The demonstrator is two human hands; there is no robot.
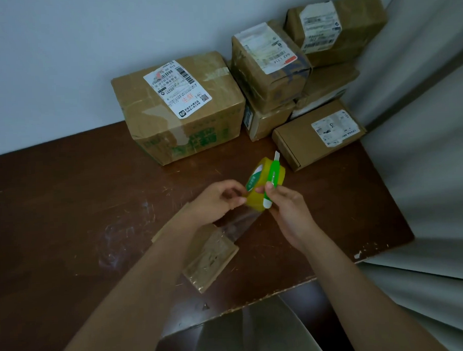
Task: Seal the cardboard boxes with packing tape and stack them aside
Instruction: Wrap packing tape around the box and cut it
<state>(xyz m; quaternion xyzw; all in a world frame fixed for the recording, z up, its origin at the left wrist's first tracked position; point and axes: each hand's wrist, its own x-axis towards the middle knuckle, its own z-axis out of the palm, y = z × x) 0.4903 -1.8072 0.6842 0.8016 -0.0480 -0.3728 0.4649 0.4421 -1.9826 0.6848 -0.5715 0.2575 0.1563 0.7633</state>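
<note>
On the bench (67, 209), going left to right, the left hand (215, 200) pinches the tape roll (262, 184) at its near rim, fingers curled around the edge, while a clear strip of tape (238, 224) runs down from the roll to a small flat cardboard box (210, 258) lying under the forearms, near the bench's front edge. The right hand (287, 210) grips a green and white utility knife (270, 181), blade end pointing away, held against the roll's right side, apparently ready to cut the strip. The roll looks light and stiff, best held through or around its core; its outer face is likely slick, and the freed strip is thin, sticky and prone to folding on itself, so it wants tension. The small box seems light and slightly crushable, best taken by its two long edges once taped. Toward the bench's back right corner stand the other boxes: a large labelled box (179, 108), then a pile of smaller boxes (300, 74) stacked against the wall, with a flat mailer box (316, 137) at the pile's front.
</note>
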